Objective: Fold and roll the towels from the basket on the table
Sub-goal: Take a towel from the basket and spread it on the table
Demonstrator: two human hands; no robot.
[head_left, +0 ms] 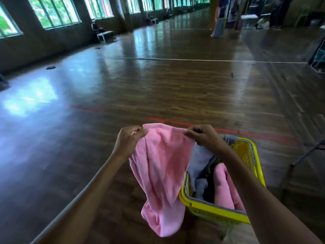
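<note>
A pink towel [161,173] hangs in the air in front of me, held by its top edge. My left hand [129,138] pinches the left part of that edge and my right hand [204,136] pinches the right part. The towel's lower end droops crumpled beside a yellow basket [212,211] at the lower right. Inside the basket lie a grey towel [200,164] and another pink towel [226,187]. My right forearm covers part of the basket.
A table edge [70,205] runs diagonally under my left arm. Beyond lies a wide wooden floor with red lines [263,134]. A folding stand's legs [306,155] are at the right. A white bench [105,35] stands by the far windows.
</note>
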